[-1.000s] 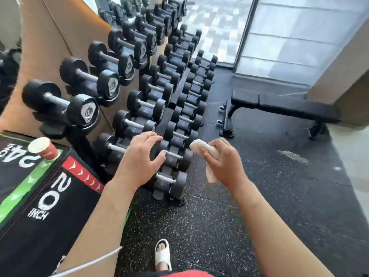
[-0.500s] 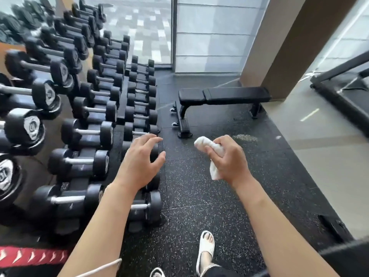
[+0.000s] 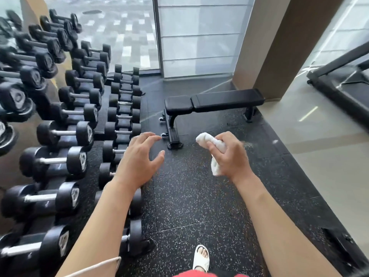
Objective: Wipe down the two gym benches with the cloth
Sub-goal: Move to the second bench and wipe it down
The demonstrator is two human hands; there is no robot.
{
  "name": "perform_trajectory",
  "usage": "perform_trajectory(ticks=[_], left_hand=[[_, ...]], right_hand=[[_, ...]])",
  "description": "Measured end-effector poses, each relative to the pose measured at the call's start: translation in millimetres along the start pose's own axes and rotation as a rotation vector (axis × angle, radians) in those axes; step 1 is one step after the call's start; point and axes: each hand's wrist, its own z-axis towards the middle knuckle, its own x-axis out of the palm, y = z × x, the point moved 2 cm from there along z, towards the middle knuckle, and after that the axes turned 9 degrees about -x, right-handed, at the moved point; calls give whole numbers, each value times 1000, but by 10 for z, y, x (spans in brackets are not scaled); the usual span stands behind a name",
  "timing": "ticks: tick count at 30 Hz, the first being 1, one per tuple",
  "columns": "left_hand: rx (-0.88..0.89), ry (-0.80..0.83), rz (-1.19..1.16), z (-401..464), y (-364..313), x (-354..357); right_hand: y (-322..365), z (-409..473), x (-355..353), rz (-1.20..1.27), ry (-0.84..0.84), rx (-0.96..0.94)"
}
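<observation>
While the right hand point(image 3: 229, 154) grips the cloth point(image 3: 211, 148), the left hand point(image 3: 139, 158) hovers open-fingered near the bench point(image 3: 215, 101).

A flat black padded bench point(image 3: 214, 101) stands on the dark speckled floor ahead, lying crosswise — seat pad left, longer back pad right. The white cloth point(image 3: 212, 151) is bunched up, gripped in the right hand point(image 3: 229, 156).

Speckled black rubber floor point(image 3: 189, 196); dumbbell rack point(image 3: 60, 126) left of it; frosted window point(image 3: 197, 37) beyond; beige pillar point(image 3: 275, 47) right; possibly a treadmill point(image 3: 339, 80) farther right.
</observation>
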Motion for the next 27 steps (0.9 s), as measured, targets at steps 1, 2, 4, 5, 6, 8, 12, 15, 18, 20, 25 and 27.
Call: perform_trajectory(ticks=[1, 2, 4, 5, 6, 8, 12, 15, 18, 20, 25, 27], left_hand=[[3, 1, 9, 111, -70, 53], [3, 1, 12, 216, -138, 102], [0, -6, 8, 404, -258, 184], [-1, -12, 7, 501, -315, 222], [0, -17, 8, 597, -370, 265], [3, -20, 14, 784, -474, 362], [22, 9, 33, 1127, -669, 557], [16, 33, 47, 1382, -747, 656], [1, 49, 52, 1676, -778, 753], [4, 57, 46, 1908, -778, 830], [24, 70, 15, 2599, -689, 1066], [43, 78, -9, 2954, -660, 1145]], right_hand=[[-137, 98, -40, 6, -7, 8], [-267, 192, -82, 11, -11, 16], [-502, 371, -157, 22, -16, 19], [-607, 457, -190, 26, -19, 18], [-704, 537, -220, 31, -26, 18], [-886, 669, -264, 41, -44, 30], [-1213, 827, -299, 54, -84, 55], [-1417, 931, -270, 50, -94, 81], [-1585, 1101, -231, 52, -107, 98], [-1688, 1252, -193, 51, -111, 106], [-1942, 1704, -97, -5, -117, 126], [-2048, 1928, -68, -42, -120, 138]])
